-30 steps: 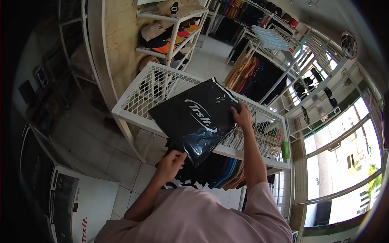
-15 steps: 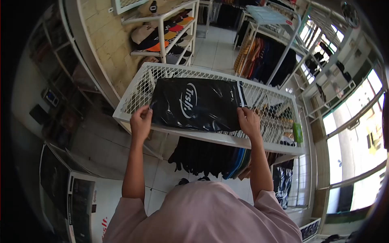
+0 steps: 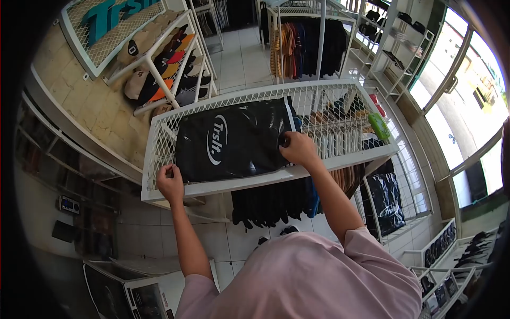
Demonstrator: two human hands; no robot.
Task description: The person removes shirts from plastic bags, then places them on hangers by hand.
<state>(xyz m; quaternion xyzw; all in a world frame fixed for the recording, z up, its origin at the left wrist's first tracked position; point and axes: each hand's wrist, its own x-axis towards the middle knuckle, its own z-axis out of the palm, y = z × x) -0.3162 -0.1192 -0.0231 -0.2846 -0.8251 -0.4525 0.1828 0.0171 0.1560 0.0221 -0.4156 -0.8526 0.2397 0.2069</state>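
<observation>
A glossy black plastic packaging bag with a white "Trslt." logo lies flat on a white mesh-topped rack. Its right end carries a white strip. At the bag's near left corner, my left hand is closed, thumb and fingers pinched on the edge. My right hand grips the right end near its lower corner, with the fingers curled around the plastic. What lies inside the bag is hidden.
A green packet sits at the rack's right end. Dark clothes hang beneath the mesh. Caps fill a shelf at the back left. Further back stands another clothes rack. Glass doors line the right side.
My view has turned, so the rack sits differently in it. Both hands stay at the bag's ends. The right fingers now curl in more tightly at its right edge.
</observation>
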